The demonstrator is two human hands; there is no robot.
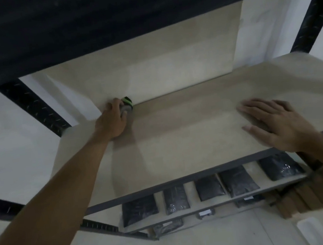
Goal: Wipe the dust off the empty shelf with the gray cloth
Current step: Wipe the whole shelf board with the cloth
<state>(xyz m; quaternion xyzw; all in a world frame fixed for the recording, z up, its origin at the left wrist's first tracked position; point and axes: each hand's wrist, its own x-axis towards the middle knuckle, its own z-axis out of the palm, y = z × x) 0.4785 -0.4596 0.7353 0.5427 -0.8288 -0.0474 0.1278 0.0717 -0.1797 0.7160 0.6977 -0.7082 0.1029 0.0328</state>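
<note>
Pinching the gray cloth (127,108) at frame centre-left, the left hand (113,120) faces unwiped shelf (187,131) stretching rightward toward the flat, spread right hand (277,123).

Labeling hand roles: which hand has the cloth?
The left hand, at the shelf's back-left corner, grips the gray cloth; the right hand lies flat, empty.

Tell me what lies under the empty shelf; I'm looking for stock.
On the board under the shelf lie five dark packets in a row. The shelf covers that board's back part, so anything there is hidden.
</note>
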